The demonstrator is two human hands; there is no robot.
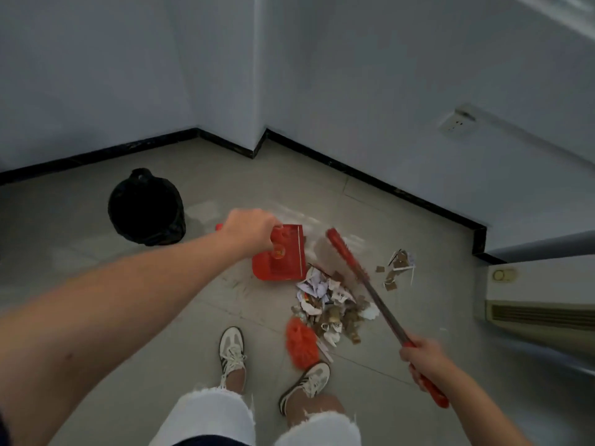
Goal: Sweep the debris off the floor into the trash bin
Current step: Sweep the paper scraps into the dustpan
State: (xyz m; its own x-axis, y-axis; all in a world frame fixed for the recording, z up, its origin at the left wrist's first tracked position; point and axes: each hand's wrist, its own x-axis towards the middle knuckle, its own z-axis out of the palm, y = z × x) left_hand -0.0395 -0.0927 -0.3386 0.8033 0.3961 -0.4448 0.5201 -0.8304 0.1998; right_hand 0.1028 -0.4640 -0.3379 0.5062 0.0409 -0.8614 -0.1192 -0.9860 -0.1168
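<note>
Beside the debris pile (328, 304), the left hand (248, 230) clamps the dustpan (283, 255) handle and the right hand (425, 362) grips the broom (383, 310) stick; the scraps look light, easily scattered.

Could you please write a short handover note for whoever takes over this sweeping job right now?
Hands: the left hand grips the dustpan by its handle; the right hand grips the broom near the handle's end.
Things: the dustpan is at the far-left edge of the pile, and the broom's head is just beyond the pile. A smaller scatter lies to the right. The bin, black-bagged, stands to the far left.
Done: most debris is gathered; the dustpan looks empty.
Left: sweep the pile and scatter into the dustpan, then tip it into the bin.
</note>
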